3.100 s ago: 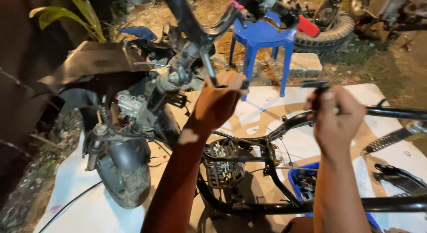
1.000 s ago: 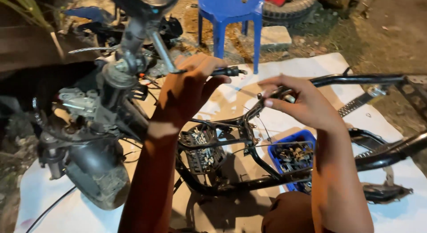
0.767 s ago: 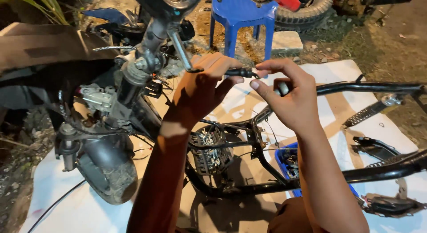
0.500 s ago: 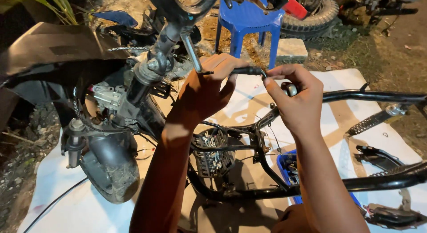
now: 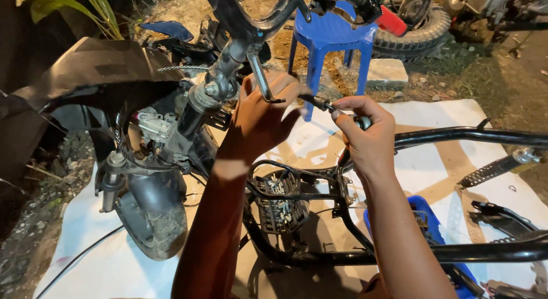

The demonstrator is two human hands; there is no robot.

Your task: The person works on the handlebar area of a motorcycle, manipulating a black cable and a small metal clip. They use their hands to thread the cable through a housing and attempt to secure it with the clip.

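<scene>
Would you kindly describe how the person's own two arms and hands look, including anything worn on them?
Both forearms are bare: no sleeves, gloves or watch show as far as the frame's lower edge. The left hand and the right hand carry no rings or wristbands that can be seen. The right hand's fingernails look short and plain. No tattoos, bandages or markings show on either arm.

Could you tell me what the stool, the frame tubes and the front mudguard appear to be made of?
Stool: glossy blue moulded plastic, apparently. Frame tubes: black-painted metal, probably steel, given the welded-looking joints. Front mudguard: matte dark plastic, likely, with dusty scuffs.
</scene>
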